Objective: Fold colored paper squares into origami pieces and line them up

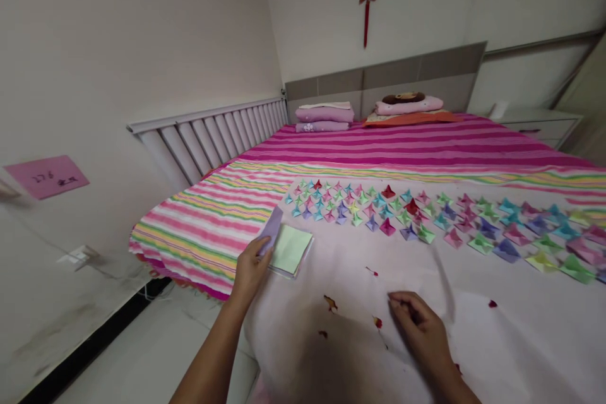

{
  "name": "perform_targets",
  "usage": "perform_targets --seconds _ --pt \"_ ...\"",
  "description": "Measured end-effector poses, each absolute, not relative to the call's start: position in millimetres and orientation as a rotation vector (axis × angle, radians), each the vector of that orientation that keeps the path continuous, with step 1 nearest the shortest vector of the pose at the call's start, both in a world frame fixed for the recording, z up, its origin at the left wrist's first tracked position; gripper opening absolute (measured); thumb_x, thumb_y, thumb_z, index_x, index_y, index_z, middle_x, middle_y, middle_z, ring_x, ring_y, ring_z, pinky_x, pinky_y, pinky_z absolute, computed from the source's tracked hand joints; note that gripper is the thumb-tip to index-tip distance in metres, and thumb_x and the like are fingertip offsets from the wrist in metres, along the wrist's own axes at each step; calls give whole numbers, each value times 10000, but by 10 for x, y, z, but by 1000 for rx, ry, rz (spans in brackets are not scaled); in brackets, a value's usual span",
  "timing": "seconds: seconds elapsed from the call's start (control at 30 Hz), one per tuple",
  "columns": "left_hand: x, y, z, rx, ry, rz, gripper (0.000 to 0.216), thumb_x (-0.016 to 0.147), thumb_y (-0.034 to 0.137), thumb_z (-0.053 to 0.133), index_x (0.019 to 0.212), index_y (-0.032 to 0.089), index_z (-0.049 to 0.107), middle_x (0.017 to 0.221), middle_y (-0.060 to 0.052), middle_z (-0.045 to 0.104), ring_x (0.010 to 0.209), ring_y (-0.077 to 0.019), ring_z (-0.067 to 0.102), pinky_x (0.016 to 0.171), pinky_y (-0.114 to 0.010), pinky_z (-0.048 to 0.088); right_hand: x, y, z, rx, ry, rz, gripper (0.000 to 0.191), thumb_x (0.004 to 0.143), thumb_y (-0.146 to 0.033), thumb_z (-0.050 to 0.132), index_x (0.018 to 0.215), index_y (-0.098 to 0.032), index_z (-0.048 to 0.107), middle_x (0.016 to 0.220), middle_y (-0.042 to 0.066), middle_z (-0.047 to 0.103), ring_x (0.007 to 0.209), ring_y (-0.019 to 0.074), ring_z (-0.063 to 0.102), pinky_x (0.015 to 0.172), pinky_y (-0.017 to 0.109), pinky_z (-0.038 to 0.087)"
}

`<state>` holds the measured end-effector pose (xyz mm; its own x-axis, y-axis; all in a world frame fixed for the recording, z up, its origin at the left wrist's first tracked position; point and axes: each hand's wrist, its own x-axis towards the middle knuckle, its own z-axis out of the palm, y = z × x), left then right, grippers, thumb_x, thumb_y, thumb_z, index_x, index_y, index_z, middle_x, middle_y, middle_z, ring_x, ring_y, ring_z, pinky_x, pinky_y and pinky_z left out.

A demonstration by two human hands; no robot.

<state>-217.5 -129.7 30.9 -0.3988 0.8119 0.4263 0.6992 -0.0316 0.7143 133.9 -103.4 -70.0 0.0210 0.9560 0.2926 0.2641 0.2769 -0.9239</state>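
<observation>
My left hand grips a sheet of purple paper between thumb and fingers, lifted and tilted at the left edge of the white sheet. Right beside it lies a stack of square paper, light green on top, with its lower edges in a clear wrapper. My right hand is low over the white sheet, its fingers curled and thumb and index finger close together, with nothing visible in them. Rows of small folded paper shapes in many colours stand across the sheet's far side.
Dried flower bits are scattered near my right hand. The striped bed spreads behind, with folded bedding by the headboard. A white rail runs along the left wall, and a pink note hangs there.
</observation>
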Motion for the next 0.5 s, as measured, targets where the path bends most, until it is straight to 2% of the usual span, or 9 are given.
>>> perform_targets --seconds 0.1,0.23,0.37,0.43,0.5 --pt "-2051 -1355 475 1548 2065 1558 389 775 428 622 1053 166 699 1101 -109 709 1045 -265 639 850 -371 524 1334 -1027 -666 -1204 -1460 836 239 742 -412 634 778 -184 696 637 23 611 546 163 505 516 267 427" --pt "-1782 -1425 710 1008 1649 1736 468 628 374 785 1045 179 702 882 -46 745 726 -183 676 641 -278 535 1321 -1002 -568 -1215 -1399 948 280 695 -455 669 733 -181 706 573 12 605 510 159 494 474 263 404" --pt "-1505 -1471 796 725 1181 1748 513 558 267 839 1040 175 689 805 -11 729 678 -121 655 657 -228 525 1318 -1034 -380 -1188 -1325 1086 327 668 -491 703 729 -169 708 562 10 609 504 158 513 464 259 403" --pt "-1379 -1495 781 737 1134 1677 523 569 246 836 1062 172 679 780 -4 718 661 -107 643 651 -214 515 1318 -1101 -235 -1156 -1321 1102 335 679 -504 696 730 -172 701 550 2 589 496 153 504 472 263 398" --pt "-1252 -1519 749 816 1182 1612 521 599 262 821 1090 175 670 642 34 666 581 -89 600 592 -190 486 1313 -1196 -63 -1098 -1322 1096 322 707 -500 686 743 -180 693 546 -3 575 513 159 513 509 277 417"
